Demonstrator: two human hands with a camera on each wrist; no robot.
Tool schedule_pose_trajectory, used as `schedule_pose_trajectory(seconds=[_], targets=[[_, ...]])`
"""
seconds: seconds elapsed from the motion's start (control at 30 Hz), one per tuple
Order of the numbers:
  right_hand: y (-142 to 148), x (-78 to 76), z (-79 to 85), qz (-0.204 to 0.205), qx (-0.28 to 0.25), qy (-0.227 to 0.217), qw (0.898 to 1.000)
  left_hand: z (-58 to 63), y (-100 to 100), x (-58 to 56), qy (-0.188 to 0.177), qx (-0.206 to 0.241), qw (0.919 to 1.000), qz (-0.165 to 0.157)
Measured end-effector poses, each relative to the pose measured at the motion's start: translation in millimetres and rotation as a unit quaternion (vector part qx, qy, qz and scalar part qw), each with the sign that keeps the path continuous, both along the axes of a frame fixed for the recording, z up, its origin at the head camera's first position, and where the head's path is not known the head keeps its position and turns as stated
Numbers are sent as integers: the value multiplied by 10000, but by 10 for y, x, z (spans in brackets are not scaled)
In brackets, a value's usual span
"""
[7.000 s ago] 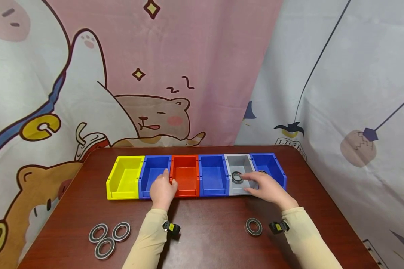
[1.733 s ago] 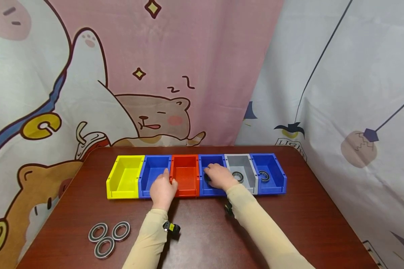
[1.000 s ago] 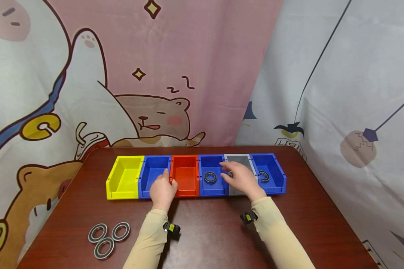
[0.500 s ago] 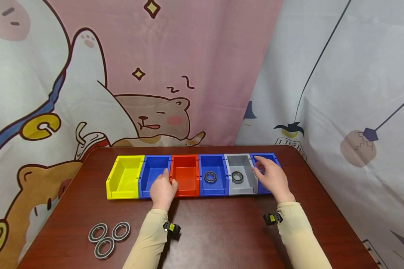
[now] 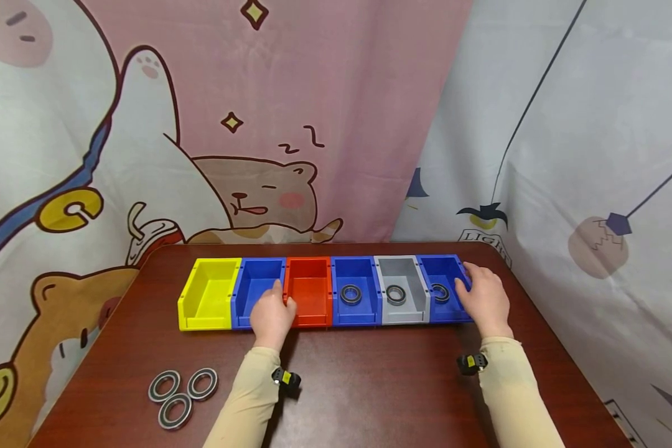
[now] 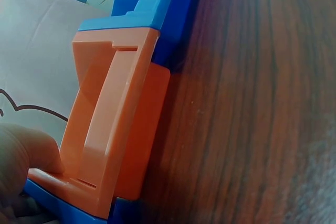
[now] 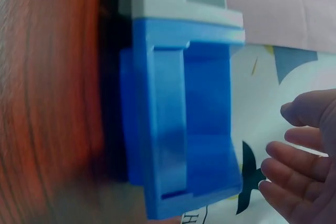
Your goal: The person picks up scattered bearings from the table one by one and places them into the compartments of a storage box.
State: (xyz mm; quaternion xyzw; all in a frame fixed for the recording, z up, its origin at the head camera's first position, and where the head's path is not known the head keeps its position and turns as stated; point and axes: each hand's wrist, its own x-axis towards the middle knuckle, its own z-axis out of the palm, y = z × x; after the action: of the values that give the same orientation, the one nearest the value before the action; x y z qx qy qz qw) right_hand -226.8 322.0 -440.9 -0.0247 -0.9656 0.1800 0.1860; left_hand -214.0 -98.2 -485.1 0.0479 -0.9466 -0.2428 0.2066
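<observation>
The bins (image 5: 308, 291) are yellow, blue, red, blue, grey and blue

The worktop (image 5: 369, 386) and bin row (image 5: 330, 292) were viewed forward and down from the head, while the red bin (image 6: 107, 114) was framed close and sideways from the left wrist and the rightmost blue bin (image 7: 170, 124) from the right, both shared with the head view.

From mid-table (image 5: 378, 386), passage runs toward six o'clock; bins (image 5: 331, 311) block twelve, left sleeve (image 5: 246, 395) nine, right sleeve (image 5: 518, 395) three.
</observation>
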Motion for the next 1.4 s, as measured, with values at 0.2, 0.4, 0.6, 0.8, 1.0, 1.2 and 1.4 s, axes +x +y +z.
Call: schedule_pose_trajectory(seconds=[0.2,0.4,0.6,0.8,1.0,1.2,1.4], targets=[[91,-11,-86,-221,20,-316,9993,-5,0,-2,58,-22,10000,-17],[122,-64,-149,-257,-59,-919,9954,-5,-4,8,120,-42,9999,-29],[148,-126,-209,-244,-116,-1280,9914,5,4,4,2,22,10000,-36],[152,-133,-221,-265,-141,-1325,9907,15,-18,7,-324,151,9993,-122],[155,-142,-227,-234,-192,-1315,9908,25,-83,68,-227,213,9984,-474],[169,-146,-244,-206,-172,-1301,9911,120,-211,256,-2,142,9952,-968],[169,-148,-247,-198,-169,-1315,9910,194,-446,503,-62,-77,9915,-1297]])
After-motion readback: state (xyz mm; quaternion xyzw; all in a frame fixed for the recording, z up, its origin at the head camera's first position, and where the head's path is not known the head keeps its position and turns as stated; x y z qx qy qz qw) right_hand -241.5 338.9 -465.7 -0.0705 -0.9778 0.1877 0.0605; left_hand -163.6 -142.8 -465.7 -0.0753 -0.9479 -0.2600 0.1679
